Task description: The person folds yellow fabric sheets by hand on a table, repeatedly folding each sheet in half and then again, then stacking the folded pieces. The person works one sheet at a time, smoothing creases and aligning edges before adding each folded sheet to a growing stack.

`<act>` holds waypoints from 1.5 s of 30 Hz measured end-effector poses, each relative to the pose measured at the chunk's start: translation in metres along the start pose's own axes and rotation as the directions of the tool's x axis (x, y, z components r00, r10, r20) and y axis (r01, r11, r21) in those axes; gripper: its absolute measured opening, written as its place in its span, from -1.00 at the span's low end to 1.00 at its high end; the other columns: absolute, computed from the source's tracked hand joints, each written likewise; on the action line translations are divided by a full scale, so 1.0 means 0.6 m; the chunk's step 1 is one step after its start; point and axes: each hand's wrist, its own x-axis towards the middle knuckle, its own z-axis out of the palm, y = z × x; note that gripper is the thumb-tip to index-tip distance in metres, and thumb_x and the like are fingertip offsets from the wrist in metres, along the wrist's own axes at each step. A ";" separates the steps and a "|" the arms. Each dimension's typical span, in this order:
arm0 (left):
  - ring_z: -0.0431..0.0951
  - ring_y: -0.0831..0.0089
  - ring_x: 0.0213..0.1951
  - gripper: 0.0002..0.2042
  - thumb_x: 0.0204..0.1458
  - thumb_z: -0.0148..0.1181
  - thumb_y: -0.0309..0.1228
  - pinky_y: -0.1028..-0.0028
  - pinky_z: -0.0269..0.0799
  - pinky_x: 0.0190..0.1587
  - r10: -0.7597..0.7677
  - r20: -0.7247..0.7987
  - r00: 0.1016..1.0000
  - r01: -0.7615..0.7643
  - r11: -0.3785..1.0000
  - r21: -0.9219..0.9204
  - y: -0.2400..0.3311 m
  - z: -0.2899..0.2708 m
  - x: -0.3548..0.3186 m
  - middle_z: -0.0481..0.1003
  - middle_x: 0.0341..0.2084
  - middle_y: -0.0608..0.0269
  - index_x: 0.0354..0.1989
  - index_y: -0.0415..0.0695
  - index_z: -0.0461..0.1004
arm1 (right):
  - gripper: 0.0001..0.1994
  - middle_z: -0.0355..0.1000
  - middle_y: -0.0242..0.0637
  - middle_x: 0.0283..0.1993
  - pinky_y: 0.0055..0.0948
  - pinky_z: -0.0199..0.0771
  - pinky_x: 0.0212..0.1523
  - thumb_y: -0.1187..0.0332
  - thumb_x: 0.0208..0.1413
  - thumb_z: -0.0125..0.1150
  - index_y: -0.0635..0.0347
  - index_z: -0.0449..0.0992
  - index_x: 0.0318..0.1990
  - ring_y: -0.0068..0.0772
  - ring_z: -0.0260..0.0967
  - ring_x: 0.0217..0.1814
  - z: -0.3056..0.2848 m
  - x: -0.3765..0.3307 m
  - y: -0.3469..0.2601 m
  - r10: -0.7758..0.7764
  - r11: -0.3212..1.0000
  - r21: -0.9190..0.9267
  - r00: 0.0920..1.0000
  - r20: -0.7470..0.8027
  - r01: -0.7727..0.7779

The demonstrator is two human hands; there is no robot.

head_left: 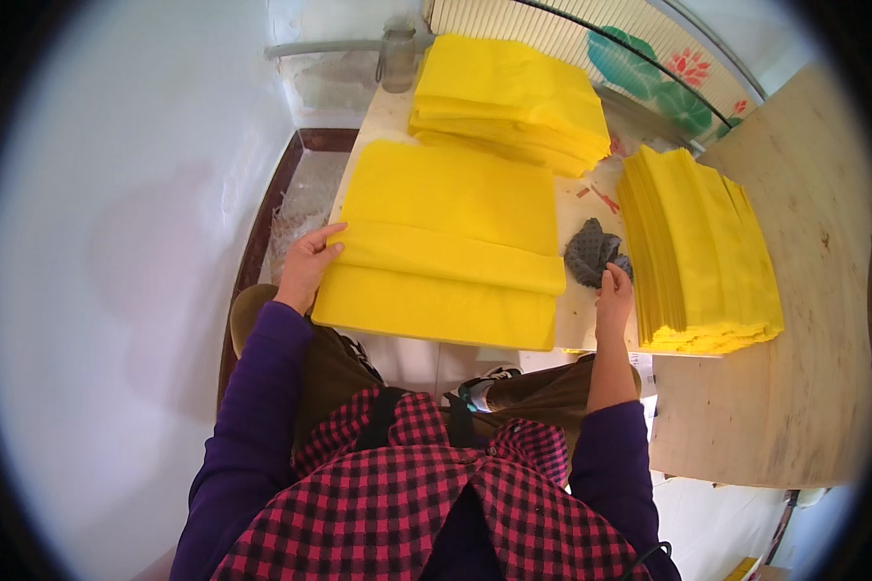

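In front of me lies a flat stack of yellow fabric sheets [446,194]; a folded band of the fabric [436,254] crosses it from side to side. My left hand [307,263] rests at the stack's left edge beside this band, index finger and thumb apart and touching the fabric. To the right of the stack, my right hand [614,292] pinches the lower edge of a crumpled dark grey cloth [591,250] with a bumpy texture. Most of that cloth lies on the table.
A second yellow fabric pile [509,92] stands at the table's back, and a tall one [702,252] at the right. Small red scraps [603,198] lie between them. A lidded bottle [397,60] is at the back left corner. A wooden board [785,407] borders the right side; a white wall [116,290] the left.
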 end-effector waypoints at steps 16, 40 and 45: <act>0.54 0.47 -0.16 -0.71 0.12 0.07 -0.60 0.50 0.45 -0.08 -0.002 0.045 0.999 -0.001 0.998 0.067 -0.009 -0.015 0.009 0.54 -0.14 0.17 0.04 -0.26 0.44 | -0.85 0.47 -0.24 -0.50 -0.60 0.07 -0.76 0.29 0.14 0.22 0.08 0.63 -0.20 -0.53 0.28 -0.69 -0.173 -0.263 -0.495 -0.961 0.184 0.939 0.148 0.235 -0.291; 0.40 0.66 -0.39 -0.76 0.02 0.15 -0.62 0.65 0.33 -0.32 -0.044 -0.065 0.997 0.046 0.999 0.025 -0.007 -0.002 0.006 0.47 -0.40 0.40 -0.11 -0.22 0.55 | -0.86 0.47 -0.21 -0.20 -0.36 0.35 -0.02 0.48 -0.02 0.29 0.26 0.53 -0.28 -0.23 0.36 -0.07 0.107 -0.180 -0.234 -0.388 0.882 -0.022 0.752 0.533 0.471; 0.43 0.67 -0.35 -0.73 -0.04 0.19 -0.66 0.66 0.35 -0.28 -0.073 -0.032 0.997 0.073 0.997 0.015 -0.003 -0.006 0.002 0.51 -0.35 0.38 -0.12 -0.23 0.55 | -0.56 0.28 -0.05 0.19 -0.11 0.14 0.26 0.36 -0.09 0.35 0.19 0.49 0.01 0.03 0.13 0.27 0.153 -0.180 -0.206 -0.448 0.668 -0.227 0.626 0.638 0.709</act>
